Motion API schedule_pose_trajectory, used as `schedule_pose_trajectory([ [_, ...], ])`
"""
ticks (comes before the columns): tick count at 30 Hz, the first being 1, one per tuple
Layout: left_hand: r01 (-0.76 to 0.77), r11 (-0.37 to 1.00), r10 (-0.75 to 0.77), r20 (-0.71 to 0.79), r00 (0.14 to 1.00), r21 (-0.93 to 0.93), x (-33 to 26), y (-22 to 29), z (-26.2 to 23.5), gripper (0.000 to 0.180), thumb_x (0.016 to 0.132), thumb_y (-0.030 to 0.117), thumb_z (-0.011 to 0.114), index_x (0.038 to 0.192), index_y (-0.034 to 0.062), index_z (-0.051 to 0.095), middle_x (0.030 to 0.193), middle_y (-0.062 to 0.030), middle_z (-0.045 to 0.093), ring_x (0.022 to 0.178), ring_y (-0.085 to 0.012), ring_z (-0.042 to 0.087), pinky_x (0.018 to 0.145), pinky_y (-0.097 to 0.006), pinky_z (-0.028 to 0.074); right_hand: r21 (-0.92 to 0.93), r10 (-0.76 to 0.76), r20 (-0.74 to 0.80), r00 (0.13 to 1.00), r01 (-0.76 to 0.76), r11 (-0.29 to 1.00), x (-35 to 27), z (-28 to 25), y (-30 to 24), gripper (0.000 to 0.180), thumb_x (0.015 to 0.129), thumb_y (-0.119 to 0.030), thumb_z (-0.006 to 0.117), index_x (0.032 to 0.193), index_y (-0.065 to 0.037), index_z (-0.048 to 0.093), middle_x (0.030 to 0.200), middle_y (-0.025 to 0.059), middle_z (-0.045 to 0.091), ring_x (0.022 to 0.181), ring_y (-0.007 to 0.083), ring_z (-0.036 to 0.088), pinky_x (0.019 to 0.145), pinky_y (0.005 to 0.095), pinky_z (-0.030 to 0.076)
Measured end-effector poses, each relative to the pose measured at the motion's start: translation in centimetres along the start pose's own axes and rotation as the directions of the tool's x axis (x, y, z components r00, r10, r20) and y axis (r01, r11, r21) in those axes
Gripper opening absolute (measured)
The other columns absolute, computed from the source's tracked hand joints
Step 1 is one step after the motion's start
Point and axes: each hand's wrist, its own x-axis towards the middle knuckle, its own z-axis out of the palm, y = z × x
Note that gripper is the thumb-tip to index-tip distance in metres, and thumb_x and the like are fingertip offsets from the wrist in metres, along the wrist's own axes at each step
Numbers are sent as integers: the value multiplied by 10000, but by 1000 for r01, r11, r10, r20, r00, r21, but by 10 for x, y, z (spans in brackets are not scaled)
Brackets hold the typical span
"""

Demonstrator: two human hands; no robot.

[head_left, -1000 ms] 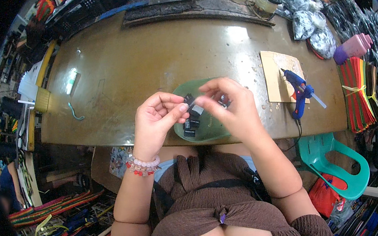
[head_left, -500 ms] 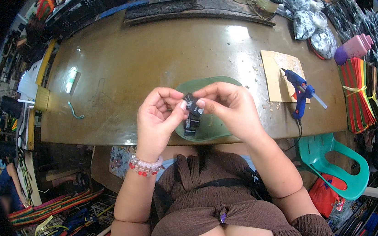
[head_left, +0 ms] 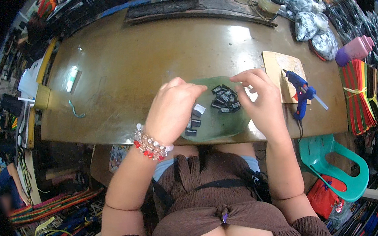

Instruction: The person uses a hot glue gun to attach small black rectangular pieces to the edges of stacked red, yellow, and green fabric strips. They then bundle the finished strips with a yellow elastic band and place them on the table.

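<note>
A shallow green tray [head_left: 213, 131] lies at the table's near edge in front of me. Inside it, a loose pile of small black labels with pale print [head_left: 225, 99] sits toward the right, and several more black labels [head_left: 192, 131] lie at its left side, one showing a whitish face. Over the tray's left rim is my left hand [head_left: 172, 108], its back turned up and its fingers drawn together; whatever is between the fingertips is hidden. My right hand [head_left: 261, 101] hovers at the right rim beside the pile, thumb and fingers apart, nothing visible between them.
Right of the tray, a blue glue gun [head_left: 300, 92] rests by a piece of cardboard [head_left: 277, 60]. Bundled colored straps [head_left: 357, 95], a pink-purple bottle [head_left: 356, 49] and plastic-wrapped packs [head_left: 304, 25] line the right side. A green plastic chair [head_left: 336, 162] stands below the table edge.
Both hands were together over the tray, pinching black labels. They have now separated, left hand turning palm down and right hand moving rightward, uncovering the pile of labels.
</note>
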Motion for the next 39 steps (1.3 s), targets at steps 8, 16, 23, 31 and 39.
schedule_pose_trajectory([
  [8,-242,928,159,285,945,283,13,-13,-1,141,782,116,597,899,55,645,952,-46,637,940,-258,569,818,-372,477,125,65,-5,998,-63,990,-14,-12,11,154,810,22,637,944,-22,698,874,75,670,761,148,615,675,270,472],
  [16,369,443,-377,203,904,-817,0,-17,-12,117,910,84,639,997,8,621,842,-28,645,799,-84,629,653,-213,522,427,278,265,923,-371,824,-10,4,-4,141,883,-68,659,992,18,680,901,29,677,821,82,595,759,233,473],
  [23,265,229,-365,170,916,-937,-5,-2,-1,112,923,67,623,1017,14,594,883,-12,609,760,-65,597,633,-189,515,670,243,349,905,-422,611,-1,32,-24,234,850,-19,692,1069,23,621,892,35,659,802,79,603,709,208,484],
  [31,209,288,-452,60,890,-935,-10,-4,-3,167,947,87,589,1082,-11,607,1002,-49,620,867,-95,610,702,-230,545,749,207,477,854,-518,412,3,17,-11,189,845,4,687,1024,24,629,864,56,661,745,108,626,659,239,524],
  [39,214,116,-376,156,913,-970,-19,17,14,231,848,-65,662,1069,-1,633,1005,-40,635,900,-95,610,793,-235,535,843,277,334,901,-417,341,-7,30,-15,155,854,-4,682,997,15,626,867,59,667,752,123,640,676,247,537],
])
